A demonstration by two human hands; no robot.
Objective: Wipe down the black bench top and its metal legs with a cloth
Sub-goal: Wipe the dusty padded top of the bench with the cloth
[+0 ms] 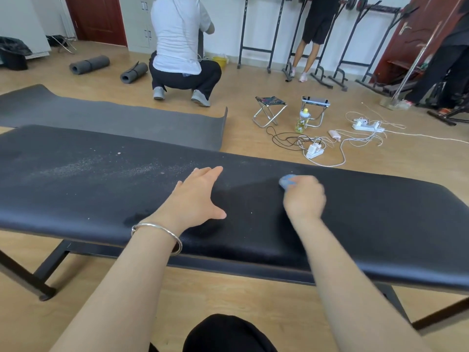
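- right hand [304, 196] is down on the black bench top [101, 179], right of centre, fingers curled over a small blue cloth [287, 181] and grasping it. the hand is blurred.
- only a bunched corner of the cloth peeks out at the far side of the knuckles, pressed against the padding.
- left hand [195, 196] lies flat on the bench top near its middle, released, fingers straight and pointing away, thumb spread to the side, holding nothing.
- a silver bracelet [157, 235] sits on the left wrist, just over the near edge of the bench.
- the two hands are near each other but apart, bare black padding between them.
- pale dust [83, 168] speckles the left half of the bench top, from beyond the left hand's fingers out toward the left end. the surface around the cloth looks darker.
- the metal legs [50, 262] show under the near edge, dark bars angled down to the wooden floor [228, 288]; neither hand touches them.
- beyond the bench a grey mat [114, 115] lies unrolled on the floor, and two rolled mats [89, 64] sit further back.
- a person in a white top [177, 41] crouches facing away, near the far wall.
- to the right on the floor: two folding stools [270, 107], a bottle [302, 120] and a power strip [314, 149] amid tangled cables.
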